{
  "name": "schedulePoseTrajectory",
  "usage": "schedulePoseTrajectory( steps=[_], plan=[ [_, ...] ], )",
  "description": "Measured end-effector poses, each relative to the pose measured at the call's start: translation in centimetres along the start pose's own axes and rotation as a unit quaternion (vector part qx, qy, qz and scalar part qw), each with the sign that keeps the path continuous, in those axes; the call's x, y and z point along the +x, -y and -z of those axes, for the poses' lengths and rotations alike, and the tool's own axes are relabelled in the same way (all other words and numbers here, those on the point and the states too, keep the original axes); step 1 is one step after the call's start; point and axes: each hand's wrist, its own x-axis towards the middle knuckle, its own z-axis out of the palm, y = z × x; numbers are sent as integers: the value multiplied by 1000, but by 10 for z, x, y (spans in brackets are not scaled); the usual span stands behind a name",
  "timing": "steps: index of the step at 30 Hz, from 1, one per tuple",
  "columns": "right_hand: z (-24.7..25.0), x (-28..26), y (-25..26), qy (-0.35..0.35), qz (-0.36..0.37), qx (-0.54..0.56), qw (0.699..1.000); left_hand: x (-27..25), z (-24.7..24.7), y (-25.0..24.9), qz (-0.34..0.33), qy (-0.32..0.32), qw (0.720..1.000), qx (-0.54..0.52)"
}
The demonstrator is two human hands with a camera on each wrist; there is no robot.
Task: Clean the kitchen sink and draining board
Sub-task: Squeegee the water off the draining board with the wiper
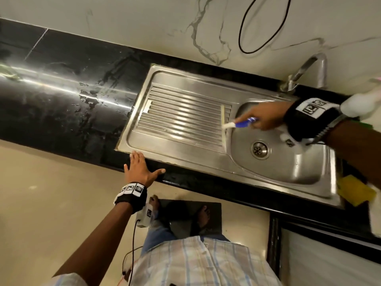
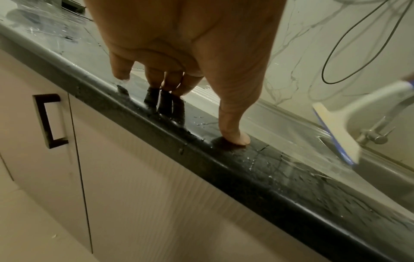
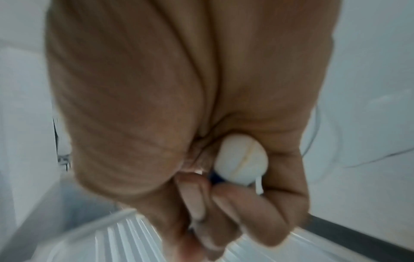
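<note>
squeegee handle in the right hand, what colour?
White with blue sections, on the small white-bladed squeegee gripped by the right hand. Head view shows it best.

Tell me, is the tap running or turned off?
Off, it seems. No stream falls from the tap into the sink, though the head view is a bit blurred there.

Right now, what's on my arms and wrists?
Both forearms are bare. Each wrist has a black band with white squares printed with black codes: left band, right band. Under the left wrist hangs a small white box with a code tag and a thin black cable trailing down. The left sleeve is short, pale and checked, like the shirt. Both hands are bare.
</note>
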Motion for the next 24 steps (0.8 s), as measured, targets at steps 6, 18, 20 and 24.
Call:
schedulePoseTrajectory(
  steps=[6, 18, 20, 24],
  plan=[
    [15, 106, 117, -141, 96, 130, 977, -3, 6, -6, 22, -3, 1000, 15],
    [-38, 161, 157, -156, 117, 184, 963, -13, 2, -9, 51, -9, 999, 11],
    [-49, 135, 124, -148, 111, 170, 968, -14, 1, -8, 48, -16, 999, 12],
    [-77, 69, 33, -129, 92, 143, 977, -14, -7, -11, 11, -32, 999, 23]
  ],
)
